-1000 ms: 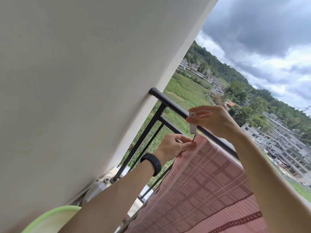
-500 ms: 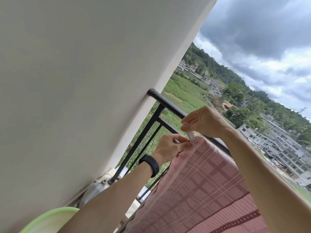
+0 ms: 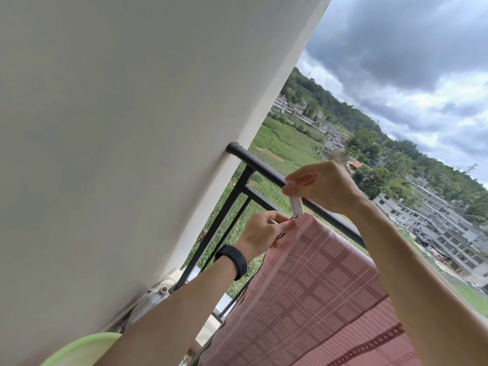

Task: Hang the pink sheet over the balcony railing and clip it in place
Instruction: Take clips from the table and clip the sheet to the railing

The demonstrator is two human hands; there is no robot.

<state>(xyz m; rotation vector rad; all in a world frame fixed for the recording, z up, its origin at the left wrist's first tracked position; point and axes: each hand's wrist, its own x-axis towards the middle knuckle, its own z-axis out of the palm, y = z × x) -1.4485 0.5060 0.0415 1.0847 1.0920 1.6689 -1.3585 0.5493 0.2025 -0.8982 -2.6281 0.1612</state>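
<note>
In the head view the pink sheet (image 3: pixel 324 294) hangs over the black railing (image 3: pixel 266 170) and hides the rail beneath it, its lower part cut off by the frame edge. The right hand (image 3: pixel 322 186) pinches a pale clip (image 3: pixel 296 206) whose tip sits at the sheet's top corner, though whether it bites the cloth is hard to make out. The left hand (image 3: pixel 264 231), with a black wristband (image 3: pixel 233 261), pinches that same corner; a green basin (image 3: pixel 79 351) is cut off at the bottom, and no writing is readable.
</note>
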